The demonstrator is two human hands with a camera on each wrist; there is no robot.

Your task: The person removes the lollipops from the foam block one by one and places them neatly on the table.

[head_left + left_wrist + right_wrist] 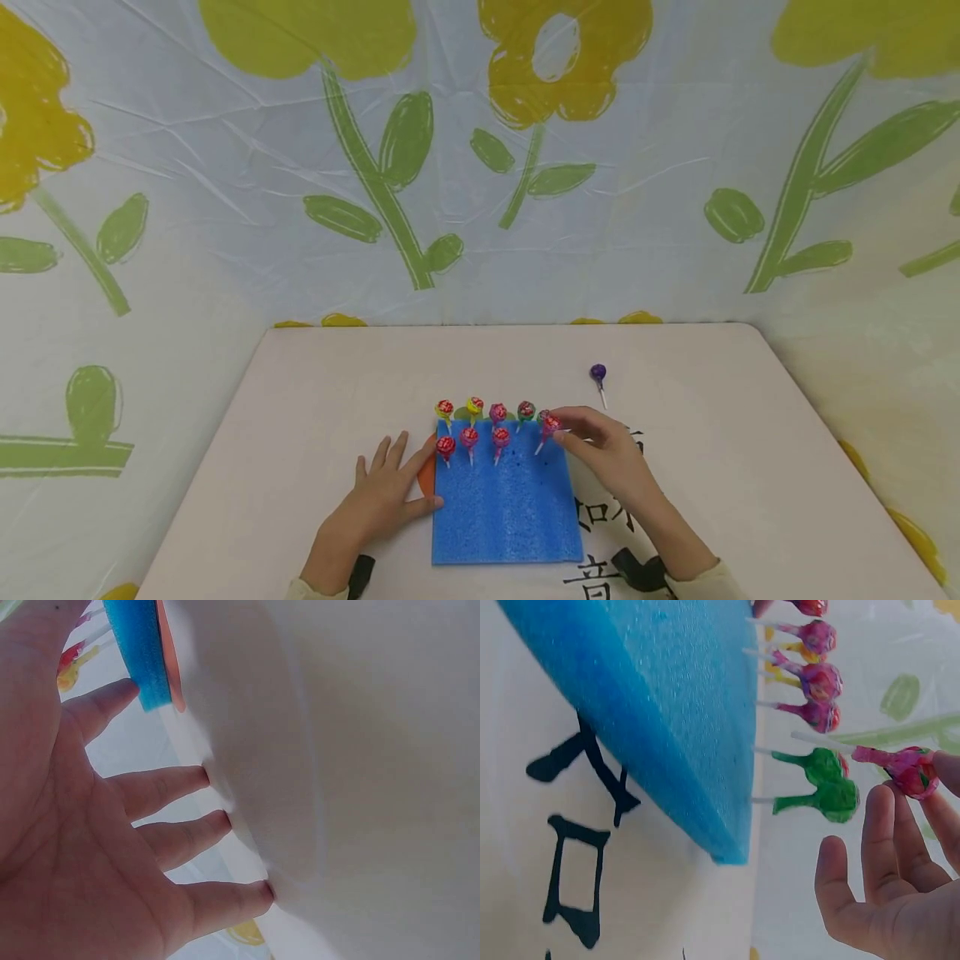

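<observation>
A blue foam block [506,517] lies on the table with several wrapped lollipops [469,437] standing in it by their sticks, in two rows along its far side. My right hand [615,458] pinches a pink lollipop [911,769] by its wrapped head, above the block's far right part. Its white stick points toward the foam and is clear of it in the right wrist view. Two green lollipops [836,799] stand in the foam close by. My left hand [386,500] has its fingers spread, with fingertips at the block's left edge and on the table.
A purple lollipop [597,372] lies alone on the table beyond my right hand. Something flat and orange [427,479] shows from under the block's left edge. Black characters [594,575] mark the pale table [247,500] on the right. A flowered cloth [637,250] hangs behind.
</observation>
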